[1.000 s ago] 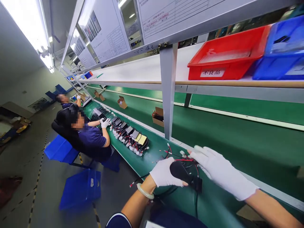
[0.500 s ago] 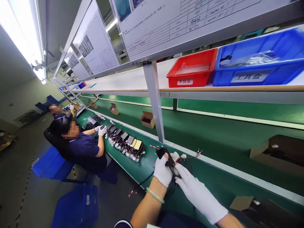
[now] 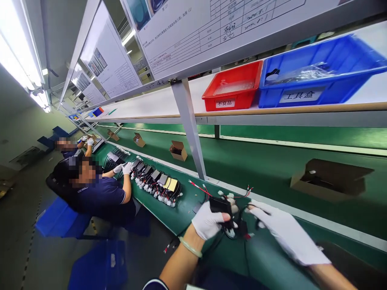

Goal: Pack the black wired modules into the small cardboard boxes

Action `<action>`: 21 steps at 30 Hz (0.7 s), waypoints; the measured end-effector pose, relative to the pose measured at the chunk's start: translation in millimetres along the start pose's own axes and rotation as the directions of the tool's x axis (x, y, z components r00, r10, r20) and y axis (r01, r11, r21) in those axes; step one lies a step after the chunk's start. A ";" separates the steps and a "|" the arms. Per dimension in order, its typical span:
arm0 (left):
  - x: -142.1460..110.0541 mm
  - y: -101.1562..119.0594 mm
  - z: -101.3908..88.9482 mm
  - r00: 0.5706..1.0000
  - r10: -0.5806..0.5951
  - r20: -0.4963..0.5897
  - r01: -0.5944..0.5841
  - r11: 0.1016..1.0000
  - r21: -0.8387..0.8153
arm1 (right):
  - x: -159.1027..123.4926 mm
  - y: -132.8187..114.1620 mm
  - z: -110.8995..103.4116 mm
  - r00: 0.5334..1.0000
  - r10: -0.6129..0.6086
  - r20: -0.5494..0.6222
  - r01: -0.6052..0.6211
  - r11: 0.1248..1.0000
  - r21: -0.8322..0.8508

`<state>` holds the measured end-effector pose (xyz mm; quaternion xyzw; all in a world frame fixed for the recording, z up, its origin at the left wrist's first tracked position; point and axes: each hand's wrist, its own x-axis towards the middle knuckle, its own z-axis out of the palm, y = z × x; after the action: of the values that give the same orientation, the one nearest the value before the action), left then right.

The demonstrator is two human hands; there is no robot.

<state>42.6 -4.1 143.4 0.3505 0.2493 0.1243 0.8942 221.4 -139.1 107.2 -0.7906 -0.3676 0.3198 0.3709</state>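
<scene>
My left hand [image 3: 208,222], in a white glove, grips a small black box-shaped module [image 3: 220,204] with red and black wires and white plugs [image 3: 229,196] trailing from it. It holds the module just above the green bench top [image 3: 187,209]. My right hand [image 3: 282,233], also gloved, reaches toward the module's wire bundle [image 3: 242,229] with its fingers stretched out; its fingertips are at the wires.
A row of finished black modules [image 3: 155,181] lies further left, in front of a seated co-worker [image 3: 96,189]. Open cardboard boxes [image 3: 329,179] ride on the green conveyor belt. A steel post [image 3: 189,129] stands behind my hands. Red [image 3: 232,86] and blue bins [image 3: 317,72] sit on the shelf above.
The view has swung right. My left hand turned the module and lowered it slightly. My right hand came off the module and now lies to its right by the wires.
</scene>
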 end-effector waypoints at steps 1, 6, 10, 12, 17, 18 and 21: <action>0.7 -10.6 4.3 1.000 0.005 0.006 -0.005 1.000 -0.007 | 2.3 -8.2 6.3 0.998 -0.051 -0.023 0.051 0.998 -0.033; 1.0 -42.0 4.3 0.997 -0.071 -0.036 0.070 0.997 -0.006 | -2.5 -2.5 40.3 0.967 -0.251 0.047 0.255 0.953 -0.166; -0.6 -48.2 -5.1 0.932 -0.359 0.037 0.352 0.927 0.129 | -5.6 1.4 5.5 0.865 -0.428 0.263 0.465 0.880 -0.096; 1.2 -49.5 -4.3 0.867 -0.480 0.131 0.431 0.856 0.285 | 0.8 -13.0 -23.2 0.759 -0.519 0.393 0.582 0.812 -0.052; 8.3 -43.3 2.8 0.741 -0.612 0.278 0.397 0.732 0.553 | 23.4 -35.8 -53.9 0.594 -0.567 0.570 0.713 0.700 -0.048; 10.0 -40.9 3.2 0.768 -0.579 0.272 0.376 0.752 0.541 | 25.4 -29.4 -50.8 0.615 -0.547 0.567 0.696 0.715 -0.066; 19.7 -38.8 3.4 0.950 -0.286 0.125 0.223 0.902 0.370 | 21.9 6.6 -26.8 0.788 -0.461 0.409 0.553 0.821 -0.141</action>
<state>62.8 -26.3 111.7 0.4784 0.2309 -0.0720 0.8442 256.0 -133.6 110.5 -0.6303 -0.6664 0.2959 0.2664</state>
